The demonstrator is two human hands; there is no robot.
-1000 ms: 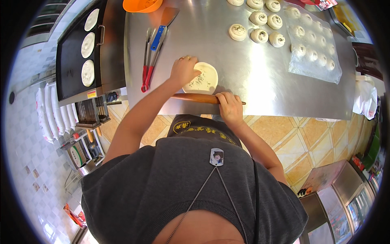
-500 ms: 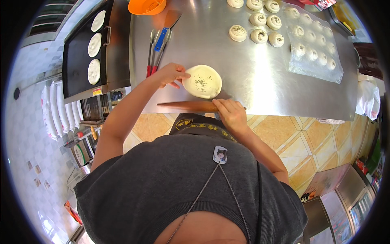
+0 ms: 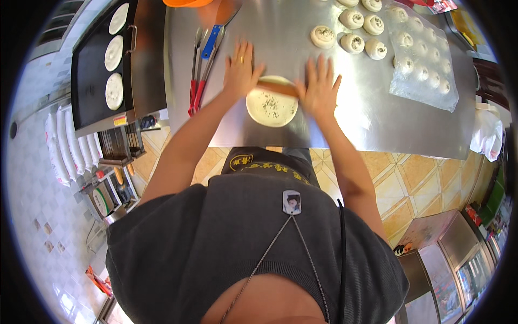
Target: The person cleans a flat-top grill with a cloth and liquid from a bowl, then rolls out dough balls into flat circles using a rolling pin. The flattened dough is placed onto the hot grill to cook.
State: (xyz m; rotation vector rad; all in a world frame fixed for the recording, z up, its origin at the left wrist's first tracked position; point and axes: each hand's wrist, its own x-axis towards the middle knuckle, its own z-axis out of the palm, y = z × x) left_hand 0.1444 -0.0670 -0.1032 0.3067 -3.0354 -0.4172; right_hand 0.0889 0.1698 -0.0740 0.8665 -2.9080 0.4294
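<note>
A round, flat disc of pale dough [image 3: 271, 112], speckled with dark green bits, lies on the steel worktable near its front edge. Across the far part of the disc lies a wooden rolling pin [image 3: 279, 86], blurred by motion. My left hand [image 3: 240, 74] rests palm down on the pin's left end, its fingers stretched forward. At the other end, my right hand [image 3: 320, 90] presses down the same way with fingers spread. The pin's ends are hidden under my palms, and neither hand wraps round it.
Tongs with red handles [image 3: 200, 94] and a blue-handled spatula [image 3: 212, 42] lie left of my hands. Several filled dough rounds [image 3: 352, 44] sit at the back right, with more under clear plastic [image 3: 423, 99]. At the left, a black griddle [image 3: 93, 81] carries flat dough discs [image 3: 114, 92].
The left hand has let go of the dough disc's edge, which now lies flat. The rolling pin has moved from the table's front edge onto the disc, with both hands on it.
</note>
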